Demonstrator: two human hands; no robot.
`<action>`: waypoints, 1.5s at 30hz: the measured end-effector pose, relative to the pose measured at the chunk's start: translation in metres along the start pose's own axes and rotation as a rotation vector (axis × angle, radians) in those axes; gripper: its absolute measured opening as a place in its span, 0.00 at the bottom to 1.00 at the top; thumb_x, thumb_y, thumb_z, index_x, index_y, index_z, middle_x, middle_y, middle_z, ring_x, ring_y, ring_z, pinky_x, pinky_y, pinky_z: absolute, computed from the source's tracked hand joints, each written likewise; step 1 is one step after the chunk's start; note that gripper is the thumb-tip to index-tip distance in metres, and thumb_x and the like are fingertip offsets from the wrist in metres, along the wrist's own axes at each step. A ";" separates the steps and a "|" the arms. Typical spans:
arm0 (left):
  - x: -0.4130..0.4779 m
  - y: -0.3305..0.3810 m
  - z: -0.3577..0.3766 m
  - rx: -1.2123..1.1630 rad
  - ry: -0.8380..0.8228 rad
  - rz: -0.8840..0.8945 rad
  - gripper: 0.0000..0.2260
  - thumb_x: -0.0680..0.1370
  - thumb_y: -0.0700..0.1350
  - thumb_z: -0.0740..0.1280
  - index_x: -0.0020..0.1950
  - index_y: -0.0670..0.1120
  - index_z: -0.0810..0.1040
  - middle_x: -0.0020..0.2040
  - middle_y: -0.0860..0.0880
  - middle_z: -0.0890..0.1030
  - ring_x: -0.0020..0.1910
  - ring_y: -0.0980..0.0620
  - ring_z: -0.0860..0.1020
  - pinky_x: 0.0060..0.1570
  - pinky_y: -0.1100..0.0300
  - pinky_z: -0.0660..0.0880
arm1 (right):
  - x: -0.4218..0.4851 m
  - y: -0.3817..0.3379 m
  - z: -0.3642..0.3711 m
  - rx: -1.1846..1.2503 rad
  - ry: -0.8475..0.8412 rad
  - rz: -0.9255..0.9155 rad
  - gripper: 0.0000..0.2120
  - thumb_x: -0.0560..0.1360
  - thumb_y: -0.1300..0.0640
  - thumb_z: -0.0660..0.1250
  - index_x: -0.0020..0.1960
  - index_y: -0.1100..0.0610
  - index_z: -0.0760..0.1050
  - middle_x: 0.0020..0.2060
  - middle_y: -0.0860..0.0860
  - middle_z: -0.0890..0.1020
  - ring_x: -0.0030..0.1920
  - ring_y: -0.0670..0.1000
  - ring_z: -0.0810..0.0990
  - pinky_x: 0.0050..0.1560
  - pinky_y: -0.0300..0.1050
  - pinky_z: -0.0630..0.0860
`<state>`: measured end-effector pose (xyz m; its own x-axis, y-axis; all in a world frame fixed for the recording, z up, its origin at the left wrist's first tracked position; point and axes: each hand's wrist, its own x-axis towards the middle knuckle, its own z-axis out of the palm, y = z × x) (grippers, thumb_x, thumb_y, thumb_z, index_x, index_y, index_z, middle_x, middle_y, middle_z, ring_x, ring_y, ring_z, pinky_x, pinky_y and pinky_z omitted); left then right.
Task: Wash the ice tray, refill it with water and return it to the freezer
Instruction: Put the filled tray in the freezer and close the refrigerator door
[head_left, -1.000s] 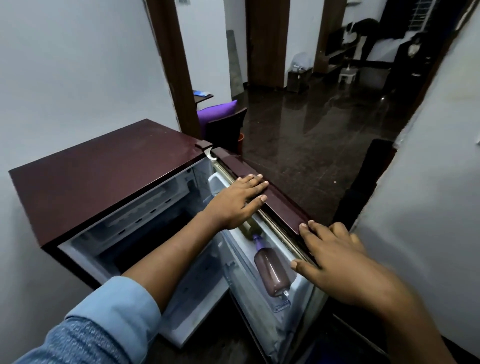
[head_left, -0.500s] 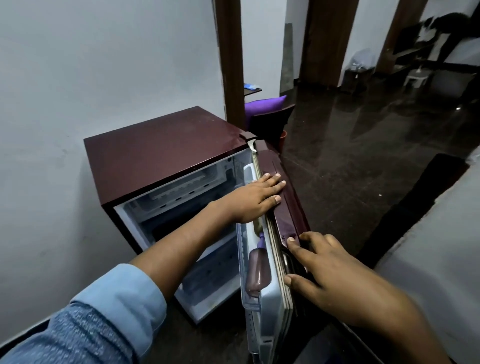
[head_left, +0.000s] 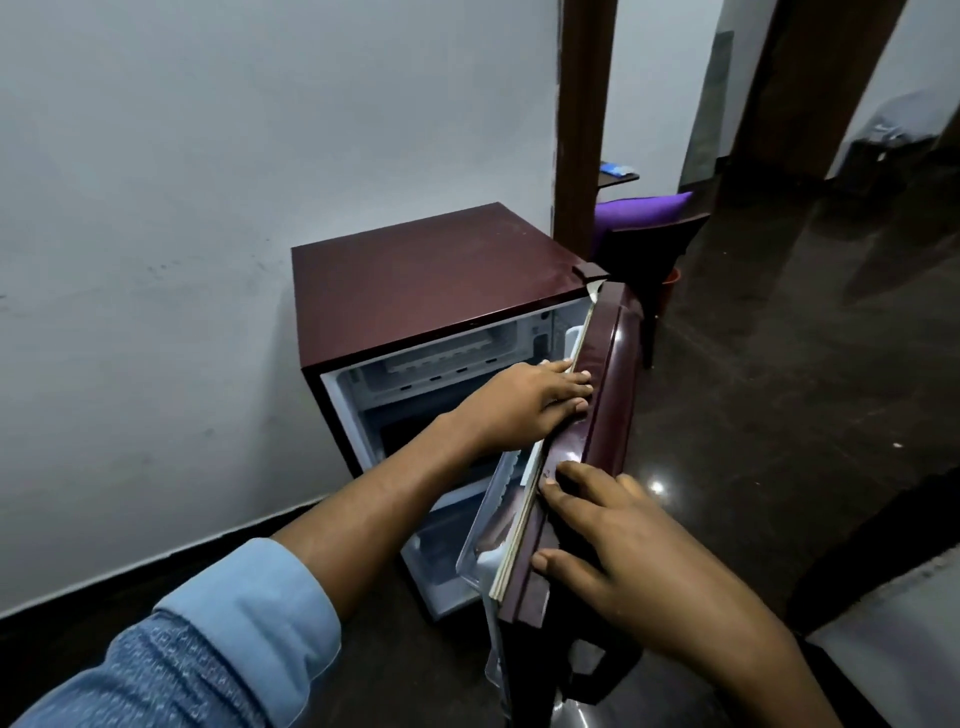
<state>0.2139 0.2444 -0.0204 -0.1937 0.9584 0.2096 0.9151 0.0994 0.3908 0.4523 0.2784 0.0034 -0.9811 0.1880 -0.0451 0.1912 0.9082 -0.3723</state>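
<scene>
Left fingers (head_left: 571, 389) lie straight and close together, draped flat over the top edge of the fridge door (head_left: 610, 364), tips on its maroon outer face. The left hand (head_left: 524, 402) curls round nothing. Right fingers (head_left: 569, 470) are spread apart and pressed flat on the same edge lower down, thumb out near the corner. The right hand (head_left: 618, 545) clamps nothing either.

The door stands partly open on the mini fridge (head_left: 426, 265), hinge at the far corner. The ice tray? Not plainly visible. A pale ribbed shape sits in the freezer compartment (head_left: 447, 358) at the top, but I cannot tell whether it is the tray.

My read is that the door is the job right now. Guide it from the outer face and let the hinge do the work. If it is closing, get those left fingertips clear of the seal side first, because that is the pinch point. The clear door shelf (head_left: 488, 525) looks flimsy, so don't lean on it.

Around the fridge are a dark chair (head_left: 649, 249) with a purple cushion (head_left: 641, 208) just beyond the hinge, and a brown door frame (head_left: 584, 104) behind it. If the door swings wider, the chair could block it.
</scene>
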 end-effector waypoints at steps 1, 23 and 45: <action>-0.005 -0.002 0.000 0.002 0.030 -0.002 0.16 0.86 0.46 0.67 0.72 0.42 0.81 0.74 0.46 0.79 0.80 0.46 0.69 0.80 0.46 0.66 | 0.004 -0.001 0.002 0.008 0.007 -0.020 0.37 0.82 0.32 0.58 0.85 0.44 0.52 0.83 0.42 0.51 0.76 0.46 0.57 0.76 0.40 0.59; -0.115 -0.180 -0.099 0.436 0.009 -0.383 0.38 0.81 0.73 0.50 0.87 0.55 0.54 0.87 0.53 0.49 0.85 0.48 0.34 0.82 0.42 0.32 | 0.060 -0.040 0.101 0.234 0.511 -0.104 0.29 0.80 0.38 0.61 0.75 0.52 0.75 0.78 0.49 0.71 0.55 0.51 0.79 0.55 0.44 0.72; -0.069 -0.281 -0.146 0.301 -0.162 -0.552 0.29 0.85 0.68 0.46 0.86 0.64 0.48 0.88 0.51 0.43 0.86 0.42 0.39 0.81 0.34 0.36 | 0.130 -0.086 0.129 0.183 0.593 -0.050 0.29 0.83 0.37 0.57 0.81 0.46 0.66 0.82 0.44 0.62 0.68 0.34 0.70 0.59 0.34 0.70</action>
<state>-0.0816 0.1110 -0.0137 -0.6295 0.7709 -0.0972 0.7601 0.6369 0.1289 0.3045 0.1761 -0.0900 -0.7958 0.3700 0.4793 0.0857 0.8525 -0.5157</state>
